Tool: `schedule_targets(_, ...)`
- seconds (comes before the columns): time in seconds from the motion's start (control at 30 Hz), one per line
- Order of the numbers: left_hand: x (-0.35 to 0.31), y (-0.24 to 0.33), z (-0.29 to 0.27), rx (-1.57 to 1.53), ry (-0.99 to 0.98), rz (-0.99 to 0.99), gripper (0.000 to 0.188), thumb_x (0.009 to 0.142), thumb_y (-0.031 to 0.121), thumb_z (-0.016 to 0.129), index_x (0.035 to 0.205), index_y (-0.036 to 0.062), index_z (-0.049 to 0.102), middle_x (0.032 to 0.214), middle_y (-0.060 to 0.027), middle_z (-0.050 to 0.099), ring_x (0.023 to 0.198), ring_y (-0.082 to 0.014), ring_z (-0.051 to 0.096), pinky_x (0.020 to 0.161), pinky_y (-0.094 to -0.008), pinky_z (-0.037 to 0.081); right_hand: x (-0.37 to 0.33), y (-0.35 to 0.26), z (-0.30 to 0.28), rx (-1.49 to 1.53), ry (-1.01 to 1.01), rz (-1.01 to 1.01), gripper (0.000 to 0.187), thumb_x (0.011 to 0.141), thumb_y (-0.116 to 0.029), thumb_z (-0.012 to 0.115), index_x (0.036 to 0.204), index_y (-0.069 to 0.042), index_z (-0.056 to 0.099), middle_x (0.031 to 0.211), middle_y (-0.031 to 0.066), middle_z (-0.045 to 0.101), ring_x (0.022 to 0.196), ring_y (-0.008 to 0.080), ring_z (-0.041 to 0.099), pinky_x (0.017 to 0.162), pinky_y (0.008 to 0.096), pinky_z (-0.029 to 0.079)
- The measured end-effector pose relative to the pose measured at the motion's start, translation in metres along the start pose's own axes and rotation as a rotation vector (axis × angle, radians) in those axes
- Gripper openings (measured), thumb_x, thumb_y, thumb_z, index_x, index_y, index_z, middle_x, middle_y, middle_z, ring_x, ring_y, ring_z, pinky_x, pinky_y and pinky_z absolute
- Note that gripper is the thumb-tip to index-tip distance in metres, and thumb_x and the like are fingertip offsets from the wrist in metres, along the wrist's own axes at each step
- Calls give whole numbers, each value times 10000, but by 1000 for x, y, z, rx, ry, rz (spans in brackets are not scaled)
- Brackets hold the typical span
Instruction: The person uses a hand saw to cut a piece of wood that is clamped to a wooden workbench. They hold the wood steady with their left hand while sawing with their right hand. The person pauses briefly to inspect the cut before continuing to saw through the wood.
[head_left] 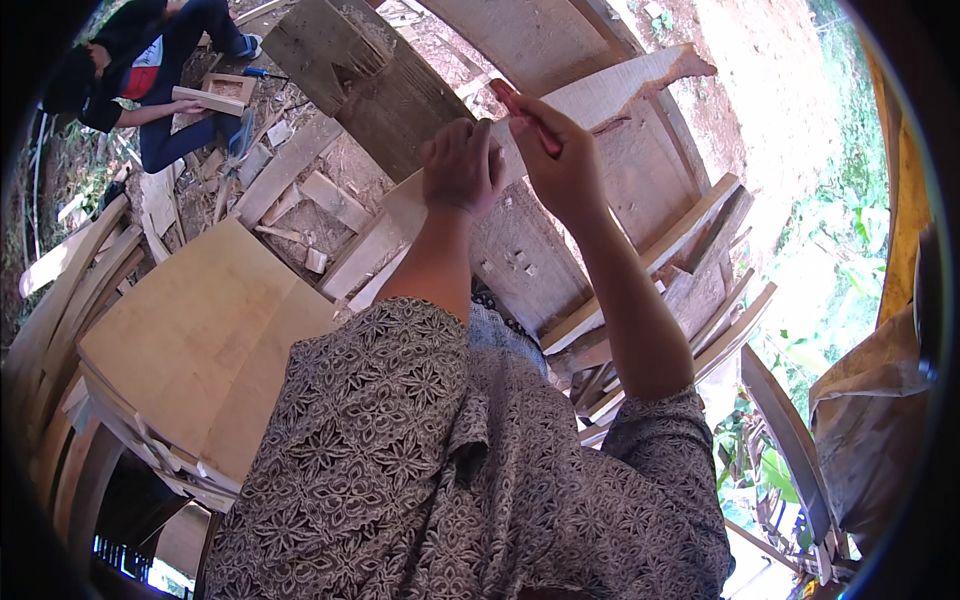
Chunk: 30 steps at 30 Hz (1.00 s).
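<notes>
A long pale board with a ragged bark edge runs slantwise under both hands, across a wooden bench. My left hand is closed in a fist over this board, and whatever its fingers hold is hidden. Just to the right, my right hand wraps round a slim red tool, perhaps a handle; its kind is not clear. The tool slants up and left out of my grip. Both hands are close together but apart.
A large flat wooden panel lies at left. A dark weathered plank is beyond my left hand. Stacked timber stands at right. At the upper left a person sits holding a small wooden piece among offcuts.
</notes>
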<state>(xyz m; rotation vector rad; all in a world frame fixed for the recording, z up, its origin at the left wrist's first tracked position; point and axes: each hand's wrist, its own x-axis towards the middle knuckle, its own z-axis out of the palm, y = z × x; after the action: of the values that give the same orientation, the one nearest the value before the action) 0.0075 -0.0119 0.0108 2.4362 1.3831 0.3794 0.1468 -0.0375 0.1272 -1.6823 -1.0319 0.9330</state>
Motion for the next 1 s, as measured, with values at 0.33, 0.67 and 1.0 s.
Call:
schedule_targets(0.33,-3,-7,12,123,-13,24,396,897,357,637,1216,145,536,1166,-111,536,1095,-325,547,909,-505,419,46,-4,39,-306,67,-4,233,955,-249,712,1103,-91,796,887,96,786,793,146,736,734,315,567)
schedule_targets(0.67,-3,-2,17,58,27,45,483,895,459,644,1248,150,527,1205,-112,531,1147,-348,543,937,-541,430,-35,-28,-39,-60,42,82,425,929,-231,760,1314,-62,697,965,129,779,887,97,703,795,295,560)
schedule_targets(1.0,-2,-4,10,62,-51,1,757,836,696,672,1314,138,486,1230,-141,527,1172,-339,531,954,-527,406,-110,-75,-91,-19,17,224,359,991,4,644,1350,23,641,1288,125,716,1207,143,649,1049,280,495)
